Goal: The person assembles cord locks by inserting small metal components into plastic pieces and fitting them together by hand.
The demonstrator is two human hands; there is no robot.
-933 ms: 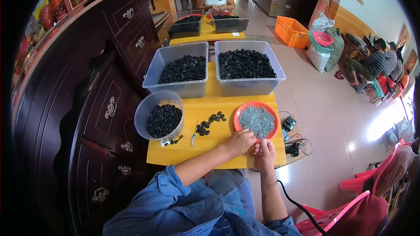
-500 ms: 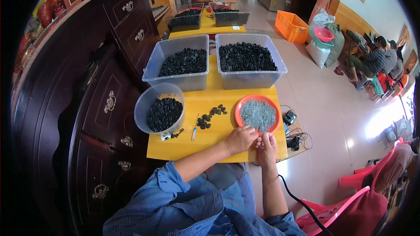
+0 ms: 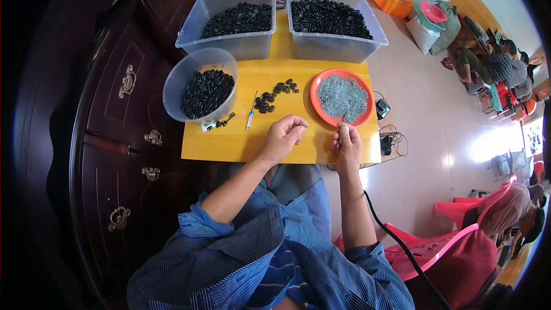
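My left hand [image 3: 283, 138] hovers over the yellow table's near part, its fingers curled in toward the thumb. Whatever may be inside the fingers is too small or hidden. My right hand [image 3: 348, 146] is at the near rim of an orange-red plate [image 3: 315, 103], thumb and forefinger pinched together; I cannot make out what is between them. Many small, shiny, silvery-clear pieces [image 3: 342, 97] fill the plate. Beyond my left hand lie several loose black oval pieces [image 3: 265, 102]. A thin screwdriver-like tool with a pale blue handle [image 3: 250, 119] lies left of them.
A round clear tub [image 3: 172, 100] of black pieces stands at the table's left. Two clear bins [image 3: 189, 26] [image 3: 376, 31] with more black pieces stand behind. Dark drawers [image 3: 123, 132] border the left side. Cables [image 3: 396, 138] and a pink chair [image 3: 436, 250] are on the right.
My hands have come apart: the left has moved left, away from the plate, while the right stays by its near rim. The view has tilted downward.
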